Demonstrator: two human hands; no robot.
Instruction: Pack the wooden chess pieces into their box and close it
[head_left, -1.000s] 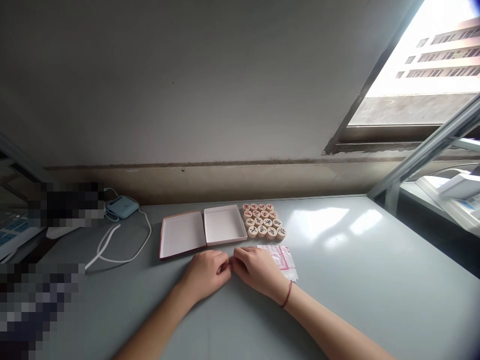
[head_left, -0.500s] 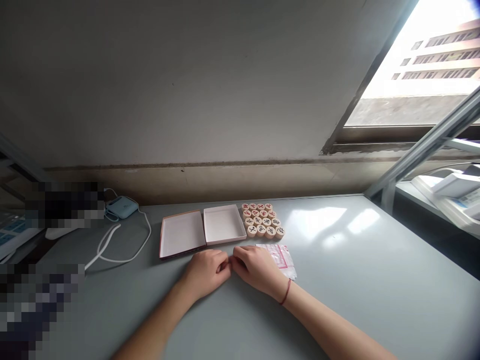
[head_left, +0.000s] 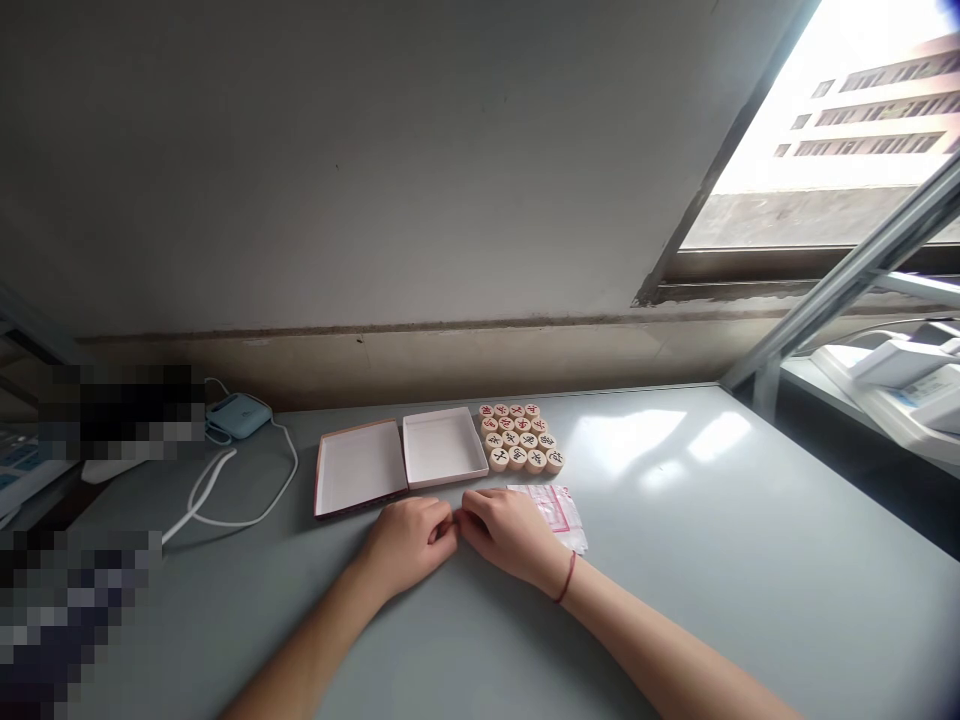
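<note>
Two bare hands rest on the grey counter (head_left: pixel 750 560), the left hand (head_left: pixel 411 540) and right hand (head_left: pixel 511 532) loosely curled, their fingers folded in and almost meeting; I cannot tell whether they touch or pinch anything small. Just beyond the left hand lies a dark-rimmed tray (head_left: pixel 361 466), white inside, with a white tray (head_left: pixel 444 446) beside it, ahead of the gap between the hands. Beyond the right hand, sixteen round playing pieces (head_left: pixel 528 440) stand in four rows, the farther two marked red, the nearer two black. A clear packet (head_left: pixel 561 515) printed in pink lies partly behind the right hand, whose wrist wears a red cord (head_left: pixel 567 580).
</note>
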